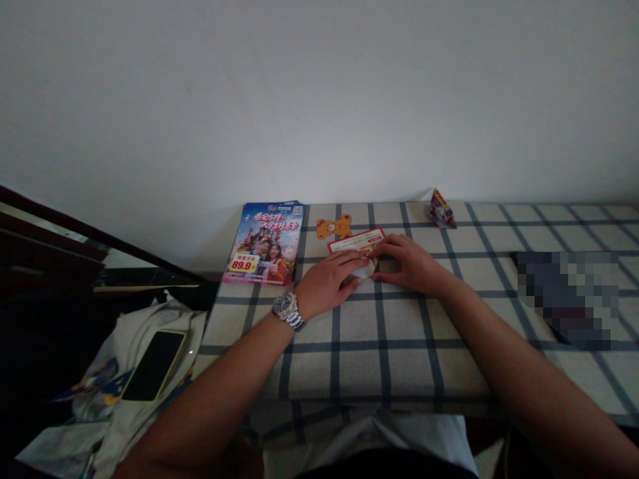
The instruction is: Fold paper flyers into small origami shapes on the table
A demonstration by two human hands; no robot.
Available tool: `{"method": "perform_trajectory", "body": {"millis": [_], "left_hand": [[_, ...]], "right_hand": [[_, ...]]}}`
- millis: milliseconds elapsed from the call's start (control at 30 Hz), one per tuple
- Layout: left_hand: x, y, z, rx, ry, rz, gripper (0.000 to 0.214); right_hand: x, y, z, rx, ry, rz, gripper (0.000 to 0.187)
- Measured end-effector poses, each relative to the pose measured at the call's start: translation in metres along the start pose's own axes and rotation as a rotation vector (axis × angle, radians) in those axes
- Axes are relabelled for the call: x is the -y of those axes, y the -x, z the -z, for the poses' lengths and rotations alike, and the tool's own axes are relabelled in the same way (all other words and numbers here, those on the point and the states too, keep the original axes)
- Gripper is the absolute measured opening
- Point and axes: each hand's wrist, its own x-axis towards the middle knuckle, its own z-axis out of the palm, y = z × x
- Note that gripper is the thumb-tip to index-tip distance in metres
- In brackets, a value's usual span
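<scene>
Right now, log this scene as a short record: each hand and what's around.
Left hand: on red-edged printed paper; silver metal wristwatch worn
Right hand: fingertips at the paper's right side
Surface: beige tablecloth with blue-grey grid lines
Left: blue-and-pink printed leaflets
Behind paper: flat brown bear-shaped picture
Behind right hand: small multicoloured pointed object
Lower left: black-screened phone, pale case
Far right: dark item, pixelated

A silver link-band wristwatch (285,307) — round, dark-dialled — circles the left wrist (308,303).

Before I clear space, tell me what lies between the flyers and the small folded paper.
In the head view, the brown bear lies between the flyers and the folded paper, with the red-edged sheet slightly nearer the person.
</scene>
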Motion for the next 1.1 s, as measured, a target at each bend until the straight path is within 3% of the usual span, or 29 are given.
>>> {"method": "perform_trajectory", "body": {"millis": [167, 667, 1100], "left_hand": [[-0.0016, 0.0005, 0.0025, 0.029, -0.004, -0.023, 0.037], [-0.0020, 0.0025, 0.0033, 0.046, -0.032, -0.067, 0.031], [-0.0018, 0.0021, 0.0041, 0.062, -0.022, -0.064, 0.032]], "right_hand": [[-0.0057, 0.0080, 0.0075, -0.034, -0.167, 0.077, 0.017], [-0.0005, 0.0049, 0.0064, -0.025, -0.138, 0.068, 0.020], [-0.0066, 0.0024, 0.0050, -0.120, -0.099, 0.014, 0.023]]}}
